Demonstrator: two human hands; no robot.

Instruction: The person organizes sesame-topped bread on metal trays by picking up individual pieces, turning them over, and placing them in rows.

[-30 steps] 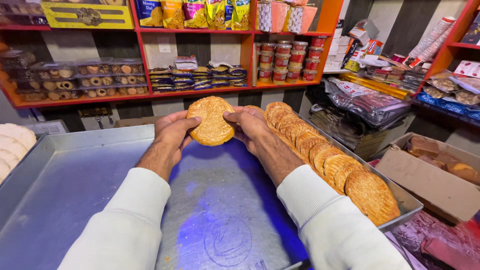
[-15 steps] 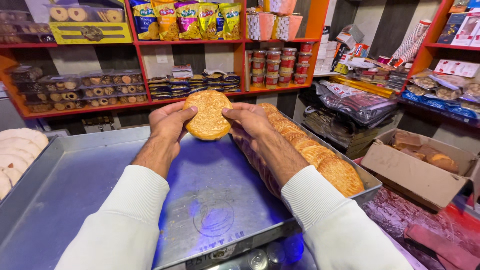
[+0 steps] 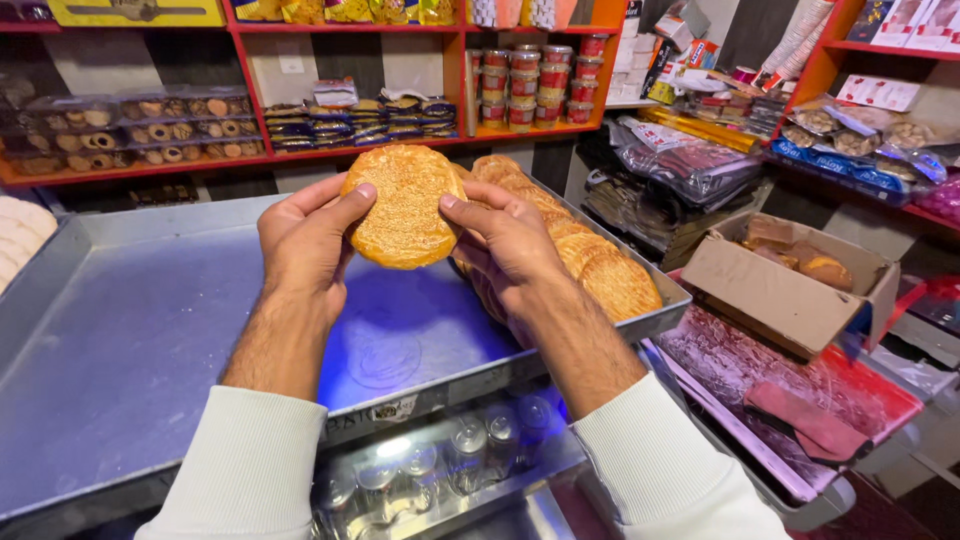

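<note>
While raised above the smooth metal tray (image 3: 150,330), 1 round, golden, sesame-crusted flatbread (image 3: 405,205) is gripped by left hand (image 3: 310,245) and right hand (image 3: 500,245); overlapping similar breads (image 3: 590,265) lie alongside.

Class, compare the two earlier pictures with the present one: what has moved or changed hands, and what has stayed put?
The left hand and right hand keep the same two-handed hold on the round flatbread, raised slightly towards the camera. Nothing was picked up or released. The row of flatbreads still lies along the metal tray.
</note>
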